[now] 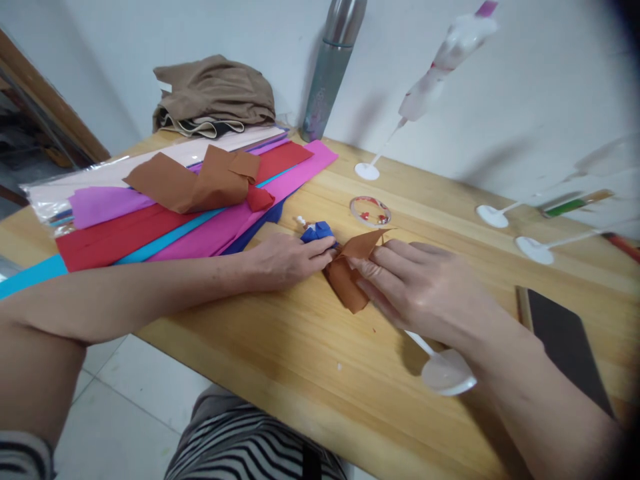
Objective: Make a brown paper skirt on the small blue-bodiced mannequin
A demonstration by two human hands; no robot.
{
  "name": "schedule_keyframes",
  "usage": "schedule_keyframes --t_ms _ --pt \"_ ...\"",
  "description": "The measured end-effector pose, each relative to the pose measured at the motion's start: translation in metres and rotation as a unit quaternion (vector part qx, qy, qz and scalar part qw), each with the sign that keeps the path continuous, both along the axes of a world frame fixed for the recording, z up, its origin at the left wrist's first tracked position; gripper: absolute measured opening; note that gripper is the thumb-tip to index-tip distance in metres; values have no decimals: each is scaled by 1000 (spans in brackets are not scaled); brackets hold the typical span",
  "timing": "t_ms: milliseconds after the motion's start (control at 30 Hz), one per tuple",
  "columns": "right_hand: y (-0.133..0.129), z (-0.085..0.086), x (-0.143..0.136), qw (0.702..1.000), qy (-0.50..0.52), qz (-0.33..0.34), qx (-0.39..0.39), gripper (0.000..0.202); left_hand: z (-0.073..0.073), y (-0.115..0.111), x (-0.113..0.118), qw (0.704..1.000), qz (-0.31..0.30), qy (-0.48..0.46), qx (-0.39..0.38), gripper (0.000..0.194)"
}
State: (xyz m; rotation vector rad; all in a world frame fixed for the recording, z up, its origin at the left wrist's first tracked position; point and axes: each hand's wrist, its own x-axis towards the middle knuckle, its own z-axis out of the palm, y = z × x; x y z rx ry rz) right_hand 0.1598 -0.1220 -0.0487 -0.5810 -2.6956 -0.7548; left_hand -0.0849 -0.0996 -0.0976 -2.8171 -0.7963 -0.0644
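A miniature dress form with a blue top (317, 232) lies tilted across the table, its white round base (449, 372) sticking out beneath my right wrist. My left hand (295, 259) is closed around the form just below the blue top. Around the form's lower part hangs a brown piece of thin sheet (347, 283), paper or cloth, I cannot tell which. My right hand (417, 280) pinches the upper edge of this brown piece between thumb and fingers. Much of the form's body and stand is hidden by the brown piece and my right hand.
Coloured strips (210, 223) and more brown sheet (200, 180) lie at left. Behind them are folded clothing (215, 93) and a bottle (330, 73). A white dress form (435, 73) stands near a clear ring (371, 211). A dark phone-like slab (565, 343) lies right.
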Motion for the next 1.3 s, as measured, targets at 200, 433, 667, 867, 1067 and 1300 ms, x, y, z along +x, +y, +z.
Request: schedule_keyframes --t_ms 200,433,667,867,1067,1300 --pt "1 -1 2 1000 0 -1 10 28 6 -2 1 999 10 15 -28 50" --pt "0 -2 2 1000 6 3 13 22 6 -1 1 1000 4 6 -20 50" --pt "0 -1 1 1000 4 11 20 21 7 -1 2 999 13 21 -31 53" --pt "-1 -4 6 1000 13 8 18 21 5 0 1 999 9 8 -32 51" --pt "-3 -1 6 996 53 -20 -64 14 3 1 1 999 15 1 -33 50" --pt "-5 2 5 971 119 -52 -200 15 4 1 1 999 18 11 -27 49"
